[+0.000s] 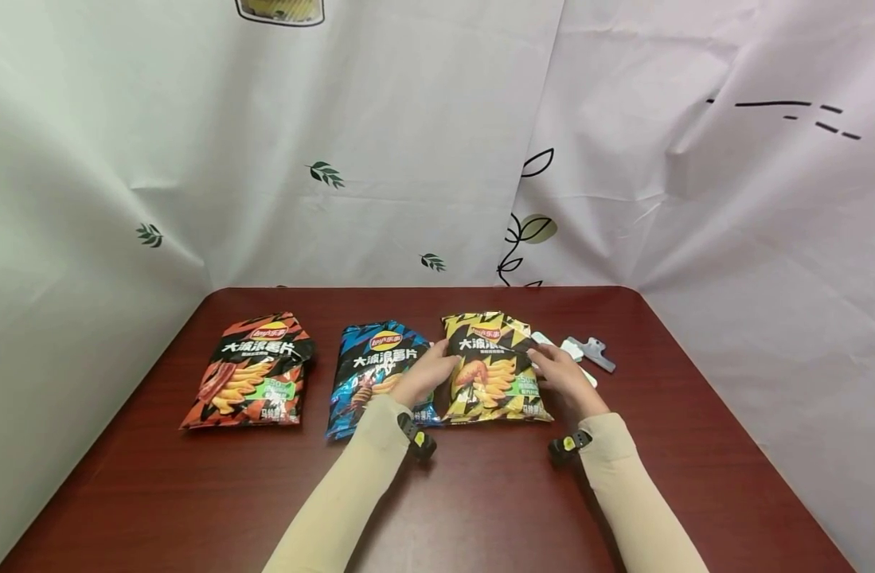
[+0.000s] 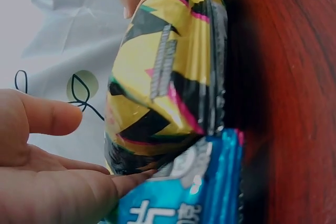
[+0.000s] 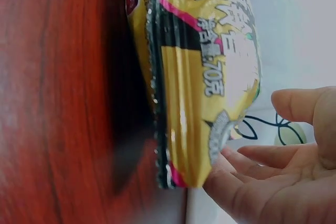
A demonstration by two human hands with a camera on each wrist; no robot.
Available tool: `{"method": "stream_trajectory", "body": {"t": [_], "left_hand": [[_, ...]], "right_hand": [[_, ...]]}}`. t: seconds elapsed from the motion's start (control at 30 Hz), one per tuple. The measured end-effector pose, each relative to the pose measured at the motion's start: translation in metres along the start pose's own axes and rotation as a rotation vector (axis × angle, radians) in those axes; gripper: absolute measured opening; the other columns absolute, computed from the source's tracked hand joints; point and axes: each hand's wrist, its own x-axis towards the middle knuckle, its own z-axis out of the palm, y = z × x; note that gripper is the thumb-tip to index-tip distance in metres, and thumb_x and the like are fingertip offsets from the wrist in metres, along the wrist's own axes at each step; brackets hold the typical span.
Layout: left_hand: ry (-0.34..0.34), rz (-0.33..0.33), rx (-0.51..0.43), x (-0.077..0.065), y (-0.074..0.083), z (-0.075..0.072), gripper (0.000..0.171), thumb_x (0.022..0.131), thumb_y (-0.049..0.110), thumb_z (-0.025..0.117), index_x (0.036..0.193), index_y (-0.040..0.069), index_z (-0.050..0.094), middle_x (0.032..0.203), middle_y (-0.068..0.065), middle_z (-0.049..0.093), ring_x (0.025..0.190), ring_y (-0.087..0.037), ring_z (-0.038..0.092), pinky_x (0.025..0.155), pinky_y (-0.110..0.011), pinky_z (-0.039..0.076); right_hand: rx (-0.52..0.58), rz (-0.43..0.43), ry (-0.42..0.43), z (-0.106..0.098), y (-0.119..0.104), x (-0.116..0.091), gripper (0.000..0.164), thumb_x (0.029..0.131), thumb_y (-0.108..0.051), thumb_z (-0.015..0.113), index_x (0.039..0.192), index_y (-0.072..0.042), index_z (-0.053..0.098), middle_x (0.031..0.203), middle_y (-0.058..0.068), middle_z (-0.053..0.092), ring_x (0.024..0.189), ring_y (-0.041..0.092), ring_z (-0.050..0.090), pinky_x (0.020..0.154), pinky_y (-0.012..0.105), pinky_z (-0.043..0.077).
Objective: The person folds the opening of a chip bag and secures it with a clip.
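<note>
A yellow-and-black bag of potato chips (image 1: 489, 380) lies face up on the table between my two hands. On its left side is my left hand (image 1: 426, 376), reaching over part of the blue chip bag (image 1: 380, 354). The left wrist view shows those fingers (image 2: 79, 169) extended, tips at the yellow bag's edge where it meets the blue bag, thumb raised apart. My right hand (image 1: 568, 380) is at the yellow bag's other side. In the right wrist view its fingers (image 3: 262, 182) stretch to the bag's corner, the thumb standing away.
A red chip bag (image 1: 254, 374) lies on the left part of the dark red table (image 1: 480, 501). Behind the right hand lie a grey clip (image 1: 596, 352) and some white pieces (image 1: 544, 341). White printed cloth (image 1: 423, 143) hangs around the back and sides.
</note>
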Motion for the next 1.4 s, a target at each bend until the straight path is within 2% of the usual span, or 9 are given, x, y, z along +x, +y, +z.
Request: {"method": "stream_trajectory", "body": {"t": [0.17,0.27,0.43,0.67,1.03,1.4], "left_hand": [[-0.001,0.002,-0.027,-0.002,-0.001,0.003,0.069,0.094,0.007,0.046,0.153,-0.001,0.011,0.160,-0.020,0.011,0.147,-0.036,0.013,0.116,-0.052,0.020],[-0.003,-0.002,-0.030,-0.003,-0.001,0.003,0.069,0.095,0.007,0.046,0.153,-0.001,0.010,0.160,-0.020,0.010,0.147,-0.036,0.012,0.116,-0.052,0.020],[0.003,-0.009,-0.018,-0.002,-0.003,0.004,0.068,0.095,0.007,0.045,0.153,-0.001,0.011,0.160,-0.020,0.009,0.148,-0.036,0.010,0.117,-0.052,0.017],[-0.006,-0.006,-0.005,-0.003,-0.003,0.003,0.068,0.094,0.004,0.044,0.154,0.001,0.011,0.160,-0.019,0.010,0.148,-0.035,0.011,0.116,-0.052,0.020],[-0.024,0.035,0.034,-0.011,-0.001,0.003,0.068,0.095,0.002,0.043,0.155,0.004,0.010,0.161,-0.018,0.008,0.148,-0.035,0.009,0.116,-0.055,0.020],[0.036,0.085,0.120,-0.017,0.000,0.006,0.070,0.094,0.001,0.048,0.154,0.002,0.013,0.159,-0.020,0.015,0.147,-0.035,0.014,0.117,-0.052,0.020]], "right_hand": [[0.006,-0.033,-0.017,0.002,0.004,0.002,0.061,0.104,-0.024,0.040,0.150,0.009,0.016,0.151,0.032,0.024,0.134,0.047,0.036,0.106,0.054,0.038],[-0.008,-0.042,-0.014,0.004,0.006,0.003,0.061,0.103,-0.023,0.040,0.149,0.010,0.017,0.150,0.033,0.026,0.134,0.046,0.037,0.106,0.054,0.038],[-0.058,-0.035,-0.002,0.005,0.008,0.005,0.062,0.103,-0.025,0.042,0.150,0.007,0.019,0.152,0.030,0.026,0.134,0.043,0.039,0.105,0.052,0.040],[-0.106,-0.024,-0.001,0.004,0.007,0.004,0.063,0.103,-0.027,0.043,0.150,0.006,0.019,0.153,0.029,0.024,0.136,0.043,0.036,0.105,0.052,0.040],[-0.079,-0.015,0.012,0.004,0.003,-0.001,0.063,0.102,-0.026,0.045,0.149,0.008,0.022,0.153,0.029,0.024,0.138,0.042,0.033,0.104,0.053,0.040],[-0.086,-0.026,0.012,0.003,0.003,-0.006,0.064,0.102,-0.029,0.045,0.150,0.006,0.022,0.154,0.027,0.023,0.138,0.043,0.032,0.101,0.052,0.043]]}}
